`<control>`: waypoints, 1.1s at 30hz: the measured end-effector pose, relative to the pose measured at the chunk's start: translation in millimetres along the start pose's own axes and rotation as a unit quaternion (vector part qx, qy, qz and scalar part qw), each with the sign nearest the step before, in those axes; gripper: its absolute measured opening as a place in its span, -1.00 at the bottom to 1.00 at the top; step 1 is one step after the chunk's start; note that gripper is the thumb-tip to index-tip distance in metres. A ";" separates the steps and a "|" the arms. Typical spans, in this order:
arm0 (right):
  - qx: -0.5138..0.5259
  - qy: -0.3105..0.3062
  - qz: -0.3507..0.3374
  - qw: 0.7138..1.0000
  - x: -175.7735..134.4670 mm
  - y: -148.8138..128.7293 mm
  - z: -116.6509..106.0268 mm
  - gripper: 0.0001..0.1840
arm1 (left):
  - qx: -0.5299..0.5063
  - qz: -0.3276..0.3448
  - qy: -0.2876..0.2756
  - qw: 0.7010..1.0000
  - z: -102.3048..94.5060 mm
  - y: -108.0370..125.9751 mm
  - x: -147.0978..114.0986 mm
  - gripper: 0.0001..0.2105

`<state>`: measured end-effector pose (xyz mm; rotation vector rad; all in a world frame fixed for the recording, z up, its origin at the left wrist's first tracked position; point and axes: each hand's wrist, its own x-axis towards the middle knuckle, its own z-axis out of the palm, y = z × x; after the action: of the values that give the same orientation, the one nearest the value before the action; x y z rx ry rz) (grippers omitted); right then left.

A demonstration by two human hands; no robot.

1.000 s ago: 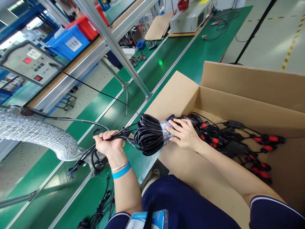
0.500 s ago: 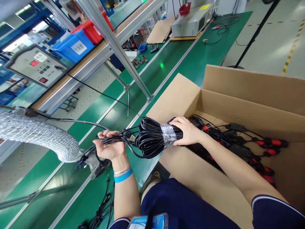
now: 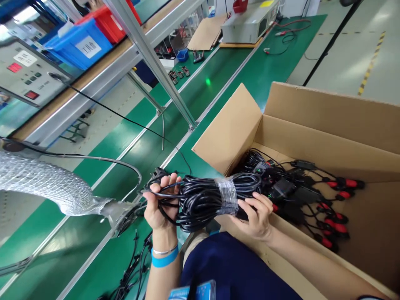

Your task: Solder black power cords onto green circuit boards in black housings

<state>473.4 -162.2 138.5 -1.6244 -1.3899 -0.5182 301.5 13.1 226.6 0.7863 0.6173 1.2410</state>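
A thick coil of black cable (image 3: 198,200), wrapped round its middle with clear plastic film (image 3: 228,196), hangs between my hands in front of my body. My left hand (image 3: 162,204) is palm up at the coil's left end, its fingers curled round the loose cable strands there. At the other end, my right hand (image 3: 258,214) holds the coil from below and the near side, fingertips by the film. Behind my left hand, more dark cable lies by the silvery duct's mouth; where the strands lead is partly hidden.
An open cardboard box (image 3: 231,137) on the right contains black cables and red-and-black connectors (image 3: 339,227). A silvery flexible duct (image 3: 46,179) comes in from the left. Loose black cables (image 3: 129,271) lie on the green bench at the lower left. A metal frame post (image 3: 156,66) rises ahead.
The coil has turned and come slightly nearer and lower. My right hand has shifted from over its right end to beneath the near side. My left hand has moved right, closer to the coil.
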 end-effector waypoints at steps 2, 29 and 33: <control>-0.002 -0.001 0.021 1.000 -7.7 -6.0 -5.5 -0.45 | -0.019 -0.005 -0.014 1.000 5.1 2.9 -2.7 -0.66; 0.094 -0.005 0.100 0.990 31.2 7.8 -3.5 -0.85 | -0.048 -0.069 0.089 0.992 22.3 -1.4 7.0 -0.63; 0.087 -0.007 0.102 0.991 32.1 6.7 -6.1 -0.88 | -0.038 -0.076 0.077 0.993 24.2 1.6 5.2 -0.59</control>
<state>490.1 -149.3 164.4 -1.6062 -1.2255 -0.2595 320.6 13.9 242.3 0.5719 0.7371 1.1854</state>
